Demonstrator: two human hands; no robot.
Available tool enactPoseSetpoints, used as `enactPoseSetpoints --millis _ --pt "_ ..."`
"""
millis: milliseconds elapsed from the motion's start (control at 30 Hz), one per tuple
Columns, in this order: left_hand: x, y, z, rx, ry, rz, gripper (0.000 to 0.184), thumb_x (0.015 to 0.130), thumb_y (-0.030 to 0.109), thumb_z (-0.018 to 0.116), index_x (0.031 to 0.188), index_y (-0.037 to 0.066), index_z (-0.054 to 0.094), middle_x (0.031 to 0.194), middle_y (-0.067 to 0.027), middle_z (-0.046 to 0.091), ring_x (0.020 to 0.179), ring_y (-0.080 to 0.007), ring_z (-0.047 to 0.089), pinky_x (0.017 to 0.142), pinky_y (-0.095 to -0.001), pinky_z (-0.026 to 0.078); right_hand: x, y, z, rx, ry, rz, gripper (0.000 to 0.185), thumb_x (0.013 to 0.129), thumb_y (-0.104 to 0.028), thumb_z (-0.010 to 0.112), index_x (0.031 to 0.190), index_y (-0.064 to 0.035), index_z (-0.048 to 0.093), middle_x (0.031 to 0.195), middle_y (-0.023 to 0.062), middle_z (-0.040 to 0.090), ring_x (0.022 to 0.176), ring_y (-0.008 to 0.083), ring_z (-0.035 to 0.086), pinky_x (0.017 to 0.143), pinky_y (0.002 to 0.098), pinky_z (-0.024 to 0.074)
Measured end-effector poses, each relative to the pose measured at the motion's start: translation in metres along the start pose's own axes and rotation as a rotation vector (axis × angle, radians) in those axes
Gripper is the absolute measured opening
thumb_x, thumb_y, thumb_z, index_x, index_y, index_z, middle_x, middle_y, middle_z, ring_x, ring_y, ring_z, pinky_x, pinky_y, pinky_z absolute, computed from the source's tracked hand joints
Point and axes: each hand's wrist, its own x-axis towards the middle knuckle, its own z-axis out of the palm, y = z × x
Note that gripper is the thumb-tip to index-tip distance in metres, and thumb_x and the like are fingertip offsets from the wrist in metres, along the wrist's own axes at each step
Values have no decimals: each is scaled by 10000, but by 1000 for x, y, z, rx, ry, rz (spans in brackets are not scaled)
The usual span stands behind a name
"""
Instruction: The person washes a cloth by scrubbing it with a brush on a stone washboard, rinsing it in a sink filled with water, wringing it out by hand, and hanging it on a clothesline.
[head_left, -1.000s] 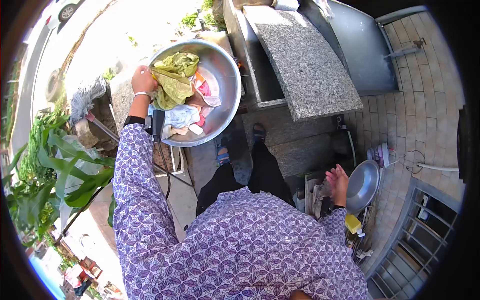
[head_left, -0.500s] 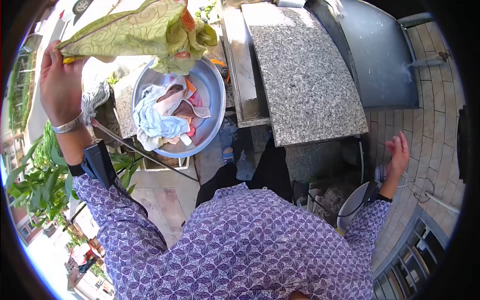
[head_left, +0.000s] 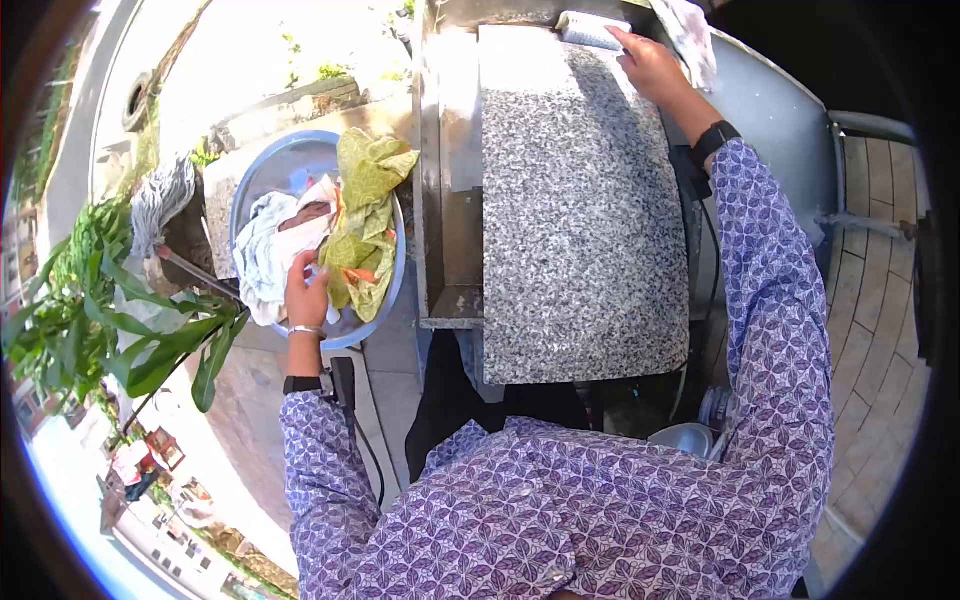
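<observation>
- The left hand (head_left: 307,290) was at the near side of the large basin (head_left: 288,160), fingers bent beside the green cloth (head_left: 366,185) and the pale blue cloth (head_left: 262,245); whether they pinched any fabric could not be told.
- The right hand (head_left: 652,68) was over the far end of the speckled stone bench (head_left: 585,230), its index finger stretched out and the others loosely bent, with no grip showing.
- That fingertip was at the white ribbed item (head_left: 595,30), perhaps a brush; at that size, contact was hard to judge. A glancing push there risked knocking the item off the far edge.
- The green cloth lay heaped in the basin, one part over the rim towards the metal trough (head_left: 455,240); its overhanging weight could have dragged it out.
- The cloths lay bunched together, so a tug on one could have pulled out its neighbours.
- The arms were spread between basin and bench, so attention to one side could have left a snag on the other unnoticed.
- A black cord (head_left: 372,450) hung from the left wrist and could have caught on the rim.
</observation>
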Motion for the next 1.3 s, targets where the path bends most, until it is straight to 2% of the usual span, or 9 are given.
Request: enactPoseSetpoints --millis 167,333,533,633,733,800,867,1067,1300 --pt "21 9 37 88 3 -1 519 752 205 724 1229 81 562 1187 -134 611 1083 -309 575 911 -411 456 77 13 40 -285 -361 301 598 821 -166 502 1411 -215 416 1267 154 581 1193 334 533 983 440 413" --pt "14 25 37 575 79 -86 536 731 319 743 1213 163 567 1060 -111 619 1043 -289 565 829 -478 442 98 41 80 -343 -327 297 589 814 -223 515 1396 -246 434 1260 156 585 1173 339 553 990 424 431" --pt "11 10 32 578 16 -51 163 795 258 684 834 107 635 917 -85 636 931 -241 600 743 -436 449 115 -4 68 -663 -327 245 301 813 -210 558 1113 -180 569 1076 133 664 1048 340 602 803 490 444" --pt "5 -7 33 -641 111 -295 83 912 114 556 856 54 571 752 -1 593 668 -109 551 621 -279 459 102 17 85 -544 -408 243 306 793 -197 576 1094 -148 554 1114 139 652 1076 333 597 807 472 458" --pt "-14 12 28 -1051 269 -510 73 918 107 555 917 35 569 786 12 609 720 -99 568 661 -253 463 92 9 78 -491 -416 268 387 771 -182 598 1154 -147 550 1135 146 644 1115 324 582 847 457 465" --pt "-25 -7 30 -924 213 -487 128 916 123 567 1001 30 588 880 -35 665 798 -127 618 716 -258 481 88 -2 70 -646 -401 209 487 753 -163 608 1235 -162 531 1139 151 639 1122 331 574 885 439 463" --pt "-42 12 26 -69 -85 -310 212 914 141 591 1097 32 602 953 -74 678 861 -130 625 760 -256 484 85 13 80 -765 -333 76 565 743 -154 606 1298 -147 498 1148 160 633 1128 340 565 924 408 451" --pt "-33 44 11 -1095 64 -309 270 923 84 578 1181 9 554 1118 -63 634 978 -128 597 859 -269 475 66 14 61 -96 -452 188 376 730 -271 665 1000 -31 559 922 200 644 893 367 622 795 416 489" --pt "1 228 -43 -1498 -267 303 195 982 139 500 1149 45 538 1120 -92 623 1011 -191 617 913 -340 490 -47 -112 -17 176 -504 293 372 727 -303 712 893 -17 543 821 160 624 783 290 607 718 380 477"
